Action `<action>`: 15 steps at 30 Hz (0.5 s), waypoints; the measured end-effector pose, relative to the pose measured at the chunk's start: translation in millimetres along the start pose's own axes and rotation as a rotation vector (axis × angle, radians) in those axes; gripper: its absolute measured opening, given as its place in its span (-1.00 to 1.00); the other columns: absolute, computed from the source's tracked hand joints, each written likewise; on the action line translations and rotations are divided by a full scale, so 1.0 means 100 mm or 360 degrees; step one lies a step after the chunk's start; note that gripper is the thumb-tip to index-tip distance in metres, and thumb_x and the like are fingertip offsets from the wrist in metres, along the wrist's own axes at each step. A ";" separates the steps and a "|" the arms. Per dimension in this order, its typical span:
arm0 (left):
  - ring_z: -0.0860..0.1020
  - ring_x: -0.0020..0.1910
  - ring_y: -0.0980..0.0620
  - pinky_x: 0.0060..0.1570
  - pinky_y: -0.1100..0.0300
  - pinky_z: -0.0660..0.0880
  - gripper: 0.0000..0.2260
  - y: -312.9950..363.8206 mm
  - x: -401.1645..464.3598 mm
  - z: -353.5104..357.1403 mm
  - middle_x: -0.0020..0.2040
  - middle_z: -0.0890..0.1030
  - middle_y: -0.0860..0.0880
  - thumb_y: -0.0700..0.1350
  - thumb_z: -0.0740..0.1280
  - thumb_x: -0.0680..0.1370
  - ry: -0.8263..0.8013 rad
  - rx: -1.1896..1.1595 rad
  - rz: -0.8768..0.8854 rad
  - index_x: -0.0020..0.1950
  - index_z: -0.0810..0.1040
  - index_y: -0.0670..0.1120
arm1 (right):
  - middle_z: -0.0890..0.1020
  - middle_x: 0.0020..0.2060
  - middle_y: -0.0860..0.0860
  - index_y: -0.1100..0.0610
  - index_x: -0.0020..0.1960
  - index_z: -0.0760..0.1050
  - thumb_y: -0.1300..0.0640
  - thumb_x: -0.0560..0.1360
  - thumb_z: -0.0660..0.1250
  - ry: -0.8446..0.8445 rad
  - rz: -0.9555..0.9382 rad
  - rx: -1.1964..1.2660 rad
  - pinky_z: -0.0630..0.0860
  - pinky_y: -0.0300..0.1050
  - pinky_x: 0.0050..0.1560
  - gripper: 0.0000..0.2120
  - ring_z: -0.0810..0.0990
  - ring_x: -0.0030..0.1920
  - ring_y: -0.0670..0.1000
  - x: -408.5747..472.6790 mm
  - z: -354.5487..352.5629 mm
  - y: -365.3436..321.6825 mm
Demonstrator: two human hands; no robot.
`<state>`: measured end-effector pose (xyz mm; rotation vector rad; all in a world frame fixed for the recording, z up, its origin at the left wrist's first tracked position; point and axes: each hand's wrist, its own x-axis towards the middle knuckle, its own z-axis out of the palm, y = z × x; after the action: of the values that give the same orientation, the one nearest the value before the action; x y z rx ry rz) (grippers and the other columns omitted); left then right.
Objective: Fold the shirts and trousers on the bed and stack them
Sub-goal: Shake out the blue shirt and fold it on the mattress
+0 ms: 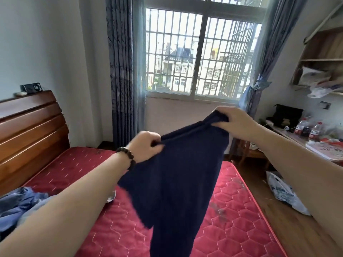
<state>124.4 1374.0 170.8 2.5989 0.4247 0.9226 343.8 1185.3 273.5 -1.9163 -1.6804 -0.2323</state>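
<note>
Left hand point(148, 143) and right hand point(233, 121): each gripping the top edge of the dark blue trousers point(176, 182). Trousers: held up in the air above the red bed point(232, 219), hanging down. Blue clothes point(20, 203): heaped at bed's left edge.

Two hands point(148, 143) point(235, 121), one navy garment point(176, 182), two water bottles point(299, 127) point(315, 132), one bed point(232, 219).

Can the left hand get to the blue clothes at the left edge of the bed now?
Probably not yet. The left hand grips the top edge of the dark navy garment, as does the right hand. The blue clothes lie uncovered on the bed, so only the occupied grip hinders it.
</note>
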 end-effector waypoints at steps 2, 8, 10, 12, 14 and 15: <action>0.26 -0.47 0.08 -0.39 0.14 0.24 -0.64 -0.08 -0.07 -0.07 -0.51 0.31 0.02 0.01 0.33 0.49 0.0306 -0.0068 -0.0079 -0.44 0.35 -0.11 | 0.60 -0.20 -0.11 0.12 -0.05 0.55 0.24 0.48 0.37 0.0245 0.0043 0.0057 0.32 -0.39 -0.17 -0.93 0.55 -0.14 -0.07 -0.01 0.07 -0.02; 0.27 -0.49 0.08 -0.41 0.29 0.20 -0.54 -0.20 -0.50 0.14 -0.52 0.29 0.07 0.00 0.45 0.48 0.0053 0.0018 0.0046 -0.48 0.31 -0.11 | 0.58 -0.21 -0.10 0.06 -0.09 0.52 0.25 0.48 0.37 0.0082 0.0065 0.0013 0.30 -0.30 -0.15 -0.89 0.53 -0.10 -0.04 -0.02 0.30 -0.25; 0.27 -0.50 0.14 -0.40 0.32 0.18 -0.55 -0.23 -0.60 0.24 -0.53 0.31 0.09 0.03 0.39 0.52 0.0042 -0.0015 0.0046 -0.49 0.32 -0.10 | 0.59 -0.18 -0.08 0.06 -0.08 0.52 0.23 0.49 0.36 0.0092 0.0076 -0.0010 0.29 -0.28 -0.14 -0.91 0.52 -0.09 -0.04 -0.01 0.34 -0.33; 0.28 -0.52 0.12 -0.41 0.35 0.19 -0.54 -0.26 -0.73 0.37 -0.54 0.32 0.10 0.05 0.35 0.54 -0.0001 -0.0101 -0.0005 -0.50 0.32 -0.05 | 0.62 -0.13 -0.04 0.13 -0.03 0.56 0.22 0.50 0.35 0.0064 0.0092 -0.0035 0.29 -0.29 -0.14 -0.93 0.54 -0.07 -0.03 -0.02 0.39 -0.41; 0.30 -0.52 0.12 -0.42 0.38 0.21 -0.56 -0.28 -0.86 0.51 -0.54 0.33 0.11 0.04 0.38 0.52 -0.0043 -0.0130 -0.0038 -0.49 0.29 0.02 | 0.64 -0.09 0.00 0.18 0.03 0.58 0.24 0.50 0.35 0.0033 0.0108 -0.0016 0.32 -0.28 -0.11 -0.89 0.55 -0.05 -0.03 -0.04 0.42 -0.45; 0.32 -0.51 0.12 -0.41 0.38 0.21 -0.59 -0.29 -0.93 0.58 -0.52 0.36 0.11 0.02 0.40 0.50 -0.0071 -0.0138 -0.0056 -0.47 0.31 0.01 | 0.64 -0.08 0.01 0.18 0.04 0.58 0.25 0.51 0.34 0.0033 0.0127 -0.0010 0.34 -0.27 -0.10 -0.87 0.55 -0.04 -0.03 -0.06 0.42 -0.48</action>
<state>88.2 1351.1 65.8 2.5206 0.4081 0.8505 287.2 1204.4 251.1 -1.9742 -1.5878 -0.2253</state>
